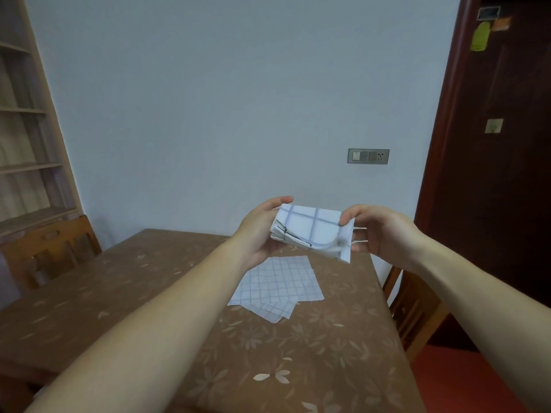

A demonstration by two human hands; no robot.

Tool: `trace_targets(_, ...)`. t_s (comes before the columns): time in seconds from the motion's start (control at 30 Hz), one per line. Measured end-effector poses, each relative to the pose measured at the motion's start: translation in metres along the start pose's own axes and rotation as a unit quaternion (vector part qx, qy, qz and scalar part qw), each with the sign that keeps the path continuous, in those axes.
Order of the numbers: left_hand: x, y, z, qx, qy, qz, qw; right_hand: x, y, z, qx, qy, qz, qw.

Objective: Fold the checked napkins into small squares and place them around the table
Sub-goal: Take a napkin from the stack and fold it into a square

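Both hands hold a folded checked napkin [310, 231] above the worktop [298, 338]. The left hand [259, 231] cups one end, the right hand [378, 231] pinches the other with curled fingers [348, 216]. More napkins [277, 284] lie flat below.

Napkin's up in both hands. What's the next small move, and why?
Probably bring the right hand across to the left hand, halving the folded napkin: both pinch its ends in the air, and it looks oblong, not yet square.

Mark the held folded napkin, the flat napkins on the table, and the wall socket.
folded napkin [310, 228], head view, checked top face.
flat napkins [277, 284], head view, middle of top sheet.
wall socket [368, 156], head view, centre of plate.
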State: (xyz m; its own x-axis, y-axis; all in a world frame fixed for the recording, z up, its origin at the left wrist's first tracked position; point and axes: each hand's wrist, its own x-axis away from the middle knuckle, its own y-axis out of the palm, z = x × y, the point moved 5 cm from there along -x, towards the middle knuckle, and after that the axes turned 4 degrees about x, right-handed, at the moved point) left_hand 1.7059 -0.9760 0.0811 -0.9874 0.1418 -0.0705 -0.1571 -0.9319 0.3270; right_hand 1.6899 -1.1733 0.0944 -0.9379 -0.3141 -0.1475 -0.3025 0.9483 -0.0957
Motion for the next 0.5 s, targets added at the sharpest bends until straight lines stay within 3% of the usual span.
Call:
trace_targets(0.23, 0.0, 0.003, -0.005, -0.043, 0.006, 0.014, 0.999, 0.004, -0.005, -0.004, 0.166, -0.037, 0.06, 0.984)
trace_targets(0.37, 0.003, 0.001, -0.011, -0.097, -0.074, 0.02, 0.992, 0.004, -0.007, -0.004, 0.21, -0.039, 0.073, 0.974)
trace_targets(0.5, 0.005, 0.007, -0.014, -0.225, -0.046, -0.014, 0.973, 0.002, -0.005, 0.0, 0.233, -0.042, 0.062, 0.97)
